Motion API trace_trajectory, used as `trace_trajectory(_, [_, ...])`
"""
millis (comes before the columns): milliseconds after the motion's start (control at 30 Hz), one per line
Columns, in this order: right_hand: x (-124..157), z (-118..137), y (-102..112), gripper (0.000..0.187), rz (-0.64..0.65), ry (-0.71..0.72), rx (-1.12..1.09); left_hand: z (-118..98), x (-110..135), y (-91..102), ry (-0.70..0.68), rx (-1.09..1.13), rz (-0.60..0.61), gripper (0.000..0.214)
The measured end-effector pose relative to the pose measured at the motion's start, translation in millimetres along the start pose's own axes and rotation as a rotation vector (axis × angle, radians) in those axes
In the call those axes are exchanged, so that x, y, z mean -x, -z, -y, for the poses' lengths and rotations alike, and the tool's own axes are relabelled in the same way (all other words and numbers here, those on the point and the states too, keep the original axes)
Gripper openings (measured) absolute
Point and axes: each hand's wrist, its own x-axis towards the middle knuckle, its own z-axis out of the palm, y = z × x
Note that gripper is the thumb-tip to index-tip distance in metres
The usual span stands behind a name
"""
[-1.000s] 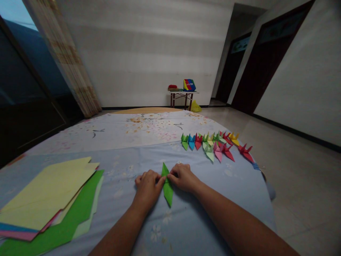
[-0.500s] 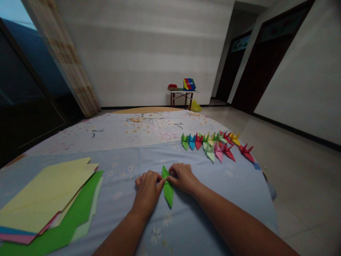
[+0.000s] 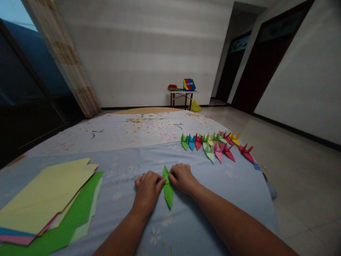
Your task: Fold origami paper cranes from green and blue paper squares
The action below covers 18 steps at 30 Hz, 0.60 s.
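Note:
A slim green folded paper [image 3: 168, 196], pointed at both ends with a crease across its middle, lies on the blue cloth. Its left edge is pinched by my left hand [image 3: 148, 188], the thumb against the fold. On the opposite side my right hand [image 3: 183, 178] grips the right edge with curled fingers; its fingertips are partly hidden. Beyond my right hand stand several folded paper cranes in green, blue, red, pink and yellow, among them a pink crane [image 3: 218, 153] and a blue crane [image 3: 191, 142].
To the left lies a stack of coloured paper sheets, a yellow sheet [image 3: 45, 192] on top and a green sheet [image 3: 80, 209] beneath. A flowered tablecloth [image 3: 117, 124] covers the table. Farther off, a small table [image 3: 183, 92] stands by the wall.
My right thumb has drawn back slightly from the middle of the green folded paper to its right edge. My left hand has hardly moved.

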Motion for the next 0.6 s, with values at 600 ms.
trace_trajectory(600, [4.2, 1.2, 2.3, 0.017, -0.050, 0.007, 0.101, -2.4, 2.7, 1.8, -0.038, 0.023, -0.040, 0.013])
